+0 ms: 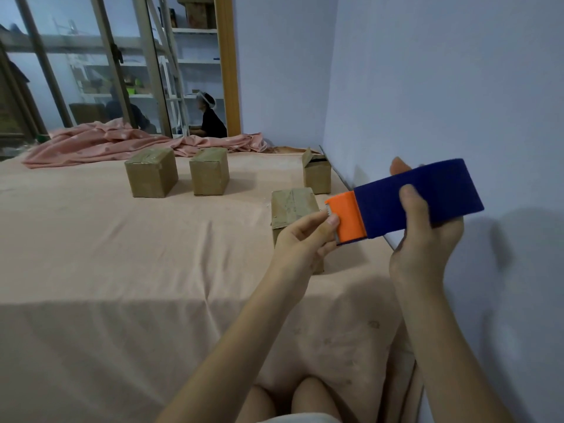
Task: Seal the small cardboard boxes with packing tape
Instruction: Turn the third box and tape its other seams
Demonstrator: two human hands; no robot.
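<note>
Blue and orange plastic is what I am looking at first: I am holding the blue-bodied tape dispenser with the orange cutter head (406, 201) up in the air above the peach-pink bedsheet (122, 245), near the pale lilac wall (442, 87) on my right. Its long axis is running roughly left to right, tilting slightly upward toward the right, with the orange cutter end pointing left toward my left hand. My right hand (424, 236) is wrapping around the blue body, thumb on the near face and fingers curling behind. My left hand (302, 239) is pinching at the toothed edge of the orange head with thumb and fingertips. Just beyond and below that hand, a small brown cardboard box with creased flaps (293, 209) is sitting on the sheet, partly hidden by my fingers. Farther back, two closed brown cardboard boxes (151, 172) are standing side by side, and a fourth small box with a raised flap (316, 172) is standing near the wall. A crumpled pink blanket (122, 141) is lying behind them.
</note>
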